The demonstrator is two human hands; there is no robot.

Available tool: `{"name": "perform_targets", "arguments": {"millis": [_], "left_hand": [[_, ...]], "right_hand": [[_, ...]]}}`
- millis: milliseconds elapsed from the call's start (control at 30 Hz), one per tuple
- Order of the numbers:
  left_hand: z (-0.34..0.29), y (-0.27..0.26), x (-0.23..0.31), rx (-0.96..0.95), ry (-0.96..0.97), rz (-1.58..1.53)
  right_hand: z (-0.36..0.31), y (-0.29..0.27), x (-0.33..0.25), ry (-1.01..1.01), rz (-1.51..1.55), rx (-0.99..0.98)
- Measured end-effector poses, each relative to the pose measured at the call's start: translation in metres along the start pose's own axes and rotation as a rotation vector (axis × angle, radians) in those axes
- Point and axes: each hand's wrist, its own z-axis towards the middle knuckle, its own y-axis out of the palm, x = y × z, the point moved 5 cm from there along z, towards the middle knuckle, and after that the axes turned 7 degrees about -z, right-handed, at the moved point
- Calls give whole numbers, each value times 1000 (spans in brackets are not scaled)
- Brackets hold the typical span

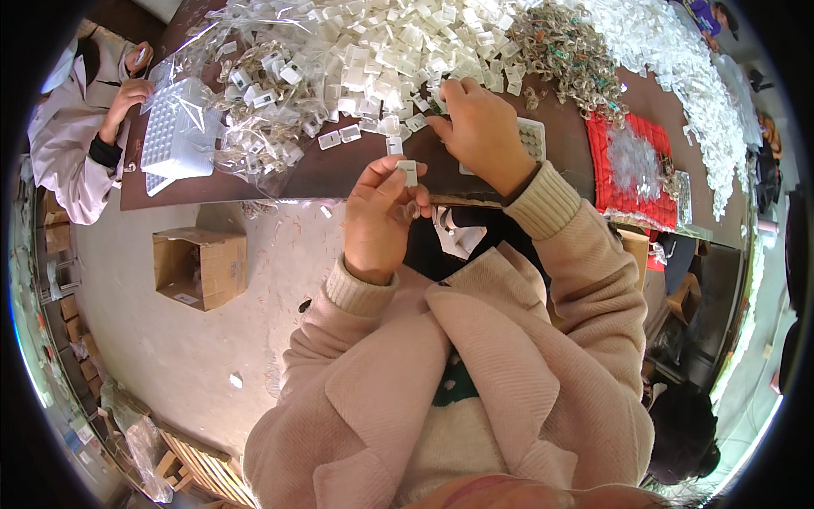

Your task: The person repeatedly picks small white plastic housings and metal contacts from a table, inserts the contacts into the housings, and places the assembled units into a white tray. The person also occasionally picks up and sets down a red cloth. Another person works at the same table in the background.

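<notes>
Above the table's near edge, my left hand [375,222] pinches a small white plastic case [408,173] between thumb and fingertips. A small clear ring-like piece [412,209] shows by its lower fingers. My right hand [482,134] reaches over the near side of a large pile of white plastic pieces [386,64], palm down and fingers bent. Thumb and forefinger sit close together beside the loose pieces; what lies between them, if anything, is too small to make out. Several loose white cases [349,133] lie just left of my hands. A white tray with round cells [532,138] is partly hidden behind my right wrist.
Clear bags of pieces [270,119] and a stack of white cell trays [180,136] stand left, near another person's hand [129,100]. Metallic parts [566,55], translucent pieces [678,81] and a red cloth [604,161] lie right. A cardboard box [202,267] is on the floor.
</notes>
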Motion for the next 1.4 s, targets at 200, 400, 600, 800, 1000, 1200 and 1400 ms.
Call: {"name": "perform_targets", "arguments": {"millis": [200, 400, 600, 800, 1000, 1200, 1400], "left_hand": [[1, -7, 6, -17, 21, 83], [8, 5, 15, -74, -13, 61], [0, 14, 5, -148, -2, 190], [-12, 4, -10, -141, -97, 226], [-20, 4, -20, -80, -53, 199], [-4, 10, 36, 85, 644, 1313], [28, 9, 41, 186, 777, 1831]], "right_hand": [[3, -2, 0, -12, 140, 106], [-11, -52, -22, -218, 297, 149], [-48, -74, -46, -363, 213, 200], [-79, -68, -36, -153, 437, 139], [-95, -65, -34, 1, 499, 187], [-103, -69, -25, 105, 662, 215], [-104, -69, -25, 29, 614, 228]]}}
